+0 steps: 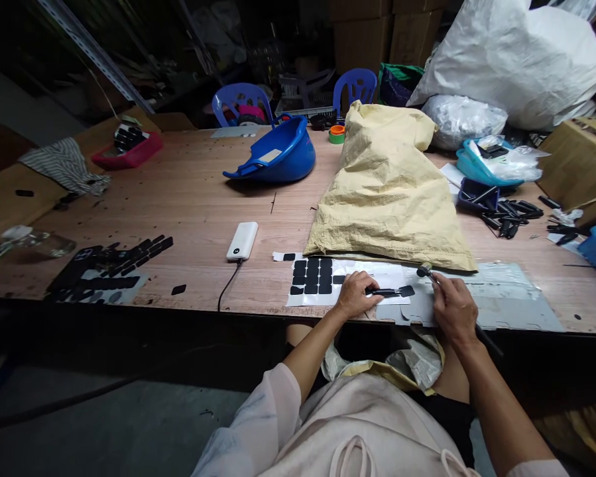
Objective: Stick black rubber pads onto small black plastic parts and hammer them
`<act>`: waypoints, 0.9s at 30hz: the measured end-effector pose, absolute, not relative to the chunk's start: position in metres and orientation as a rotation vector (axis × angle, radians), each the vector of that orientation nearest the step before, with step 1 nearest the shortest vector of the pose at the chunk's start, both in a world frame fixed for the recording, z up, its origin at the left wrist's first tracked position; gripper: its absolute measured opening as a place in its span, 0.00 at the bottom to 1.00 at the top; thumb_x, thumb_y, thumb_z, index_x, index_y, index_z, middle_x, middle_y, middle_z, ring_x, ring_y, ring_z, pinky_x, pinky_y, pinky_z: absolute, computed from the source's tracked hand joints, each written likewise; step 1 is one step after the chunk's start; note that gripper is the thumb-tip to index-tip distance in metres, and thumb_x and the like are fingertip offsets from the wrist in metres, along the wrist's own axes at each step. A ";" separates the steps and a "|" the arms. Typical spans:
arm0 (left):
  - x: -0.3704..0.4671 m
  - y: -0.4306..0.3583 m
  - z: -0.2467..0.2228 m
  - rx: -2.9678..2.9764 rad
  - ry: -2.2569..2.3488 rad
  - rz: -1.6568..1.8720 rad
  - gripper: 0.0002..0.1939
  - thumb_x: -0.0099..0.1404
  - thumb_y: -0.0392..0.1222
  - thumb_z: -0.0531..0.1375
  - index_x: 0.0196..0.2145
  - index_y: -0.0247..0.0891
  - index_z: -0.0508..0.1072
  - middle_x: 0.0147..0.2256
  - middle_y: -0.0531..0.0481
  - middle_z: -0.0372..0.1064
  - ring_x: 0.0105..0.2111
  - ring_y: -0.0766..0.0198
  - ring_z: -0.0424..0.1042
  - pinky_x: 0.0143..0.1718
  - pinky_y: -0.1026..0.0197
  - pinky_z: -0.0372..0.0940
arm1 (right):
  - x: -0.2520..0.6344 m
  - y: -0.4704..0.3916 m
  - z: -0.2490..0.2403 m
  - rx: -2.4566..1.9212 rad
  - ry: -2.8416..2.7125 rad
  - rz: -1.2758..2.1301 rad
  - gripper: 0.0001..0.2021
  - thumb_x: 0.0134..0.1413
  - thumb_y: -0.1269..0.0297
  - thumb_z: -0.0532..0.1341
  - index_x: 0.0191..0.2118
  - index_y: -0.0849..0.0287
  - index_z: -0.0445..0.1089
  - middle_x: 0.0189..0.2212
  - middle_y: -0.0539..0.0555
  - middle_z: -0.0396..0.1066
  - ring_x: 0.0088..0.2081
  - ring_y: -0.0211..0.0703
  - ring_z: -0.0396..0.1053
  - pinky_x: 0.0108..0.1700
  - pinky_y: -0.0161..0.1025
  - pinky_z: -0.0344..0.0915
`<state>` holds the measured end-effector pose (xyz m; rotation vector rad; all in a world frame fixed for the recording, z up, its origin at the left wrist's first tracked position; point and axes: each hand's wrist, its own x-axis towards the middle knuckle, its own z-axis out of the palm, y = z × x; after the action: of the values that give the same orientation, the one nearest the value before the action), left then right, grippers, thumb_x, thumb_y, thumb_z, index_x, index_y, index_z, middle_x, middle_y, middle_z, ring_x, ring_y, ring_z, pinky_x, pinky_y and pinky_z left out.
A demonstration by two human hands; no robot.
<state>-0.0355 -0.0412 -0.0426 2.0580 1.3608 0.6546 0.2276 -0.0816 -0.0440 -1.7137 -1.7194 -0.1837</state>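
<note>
My left hand (357, 295) rests at the table's front edge, with its fingers closed on a slim black piece (384, 291). That piece lies over a white sheet, and its right end meets a small black patch (408, 290). In my right hand (454, 308) is a small hammer (423, 271), its rounded head up and to the left, apart from the black piece. The dark handle runs out below the hand. Left of my left hand, rows of black rounded-square stickers (312, 275) sit on the white sheet (350, 265). A grey board (511, 298) lies under the right hand.
A large yellow sack (387, 192) lies just beyond my hands. A white power bank (242, 240) with a cable is to the left, behind it a blue basin (288, 156). Loose black pieces (511, 215) and a small dark box (478, 195) are at the right.
</note>
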 end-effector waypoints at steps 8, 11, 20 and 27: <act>-0.035 -0.042 -0.042 2.007 1.365 0.707 0.11 0.53 0.37 0.77 0.32 0.41 0.79 0.36 0.50 0.76 0.43 0.55 0.73 0.51 0.52 0.63 | 0.154 -0.123 -0.019 -1.405 -1.874 0.173 0.17 0.72 0.65 0.55 0.61 0.50 0.73 0.40 0.53 0.75 0.39 0.42 0.74 0.41 0.38 0.70; -0.035 -0.041 -0.043 2.011 1.348 0.708 0.11 0.53 0.38 0.76 0.31 0.40 0.79 0.36 0.50 0.76 0.43 0.55 0.73 0.51 0.52 0.63 | 0.147 -0.128 -0.019 -1.427 -1.877 0.149 0.20 0.72 0.66 0.55 0.63 0.49 0.71 0.41 0.53 0.75 0.40 0.43 0.75 0.41 0.38 0.70; -0.033 -0.041 -0.045 2.016 1.354 0.728 0.11 0.52 0.37 0.76 0.30 0.40 0.78 0.36 0.50 0.76 0.43 0.55 0.74 0.49 0.52 0.63 | 0.152 -0.126 -0.023 -1.556 -1.912 0.095 0.19 0.73 0.63 0.53 0.61 0.49 0.75 0.37 0.53 0.73 0.36 0.41 0.73 0.35 0.36 0.66; -0.034 -0.042 -0.041 2.024 1.370 0.700 0.09 0.54 0.37 0.75 0.30 0.41 0.78 0.37 0.49 0.77 0.44 0.53 0.74 0.51 0.51 0.64 | 0.157 -0.129 -0.024 -1.599 -1.873 0.139 0.19 0.72 0.61 0.52 0.59 0.49 0.75 0.37 0.54 0.74 0.37 0.43 0.73 0.35 0.38 0.66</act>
<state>-0.0341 -0.0419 -0.0414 2.0245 1.3697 0.7000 0.1574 -0.1295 -0.0242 -1.5994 -1.8728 0.1388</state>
